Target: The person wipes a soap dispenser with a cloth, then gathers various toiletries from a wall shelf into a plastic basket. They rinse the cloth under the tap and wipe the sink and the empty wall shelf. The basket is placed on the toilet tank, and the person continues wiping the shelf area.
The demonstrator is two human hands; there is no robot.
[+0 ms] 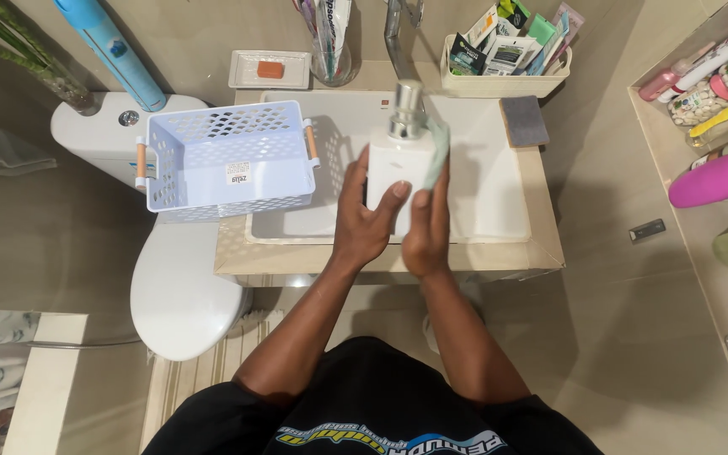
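From the head camera, the person is standing at a white sink [499, 219] and holding a white square soap dispenser [398, 164] with a silver pump top over the middle of the basin. The left hand [368, 215] is gripping the bottle's left side, thumb lying across its front face and fingers curled round it. The right hand [427, 227] is pressing a pale green cloth [436, 152] flat against the bottle's right side, fingers closed on the cloth.

As a judgement, the wiping is looking midway: the cloth is covering only the right side, while the front face and the pump are showing bare and, as far as can be told, unwiped.

A lilac perforated basket [225, 156] is sitting empty at the sink's left edge, overhanging the toilet tank [94, 135]. A grey sponge [524, 120] is lying on the sink's far right corner, beside a cream caddy [503, 82] of sachets at the far edge. A soap dish [269, 69] and a glass with toothpaste [331, 50] are standing along the far edge, left of the tap [396, 34].
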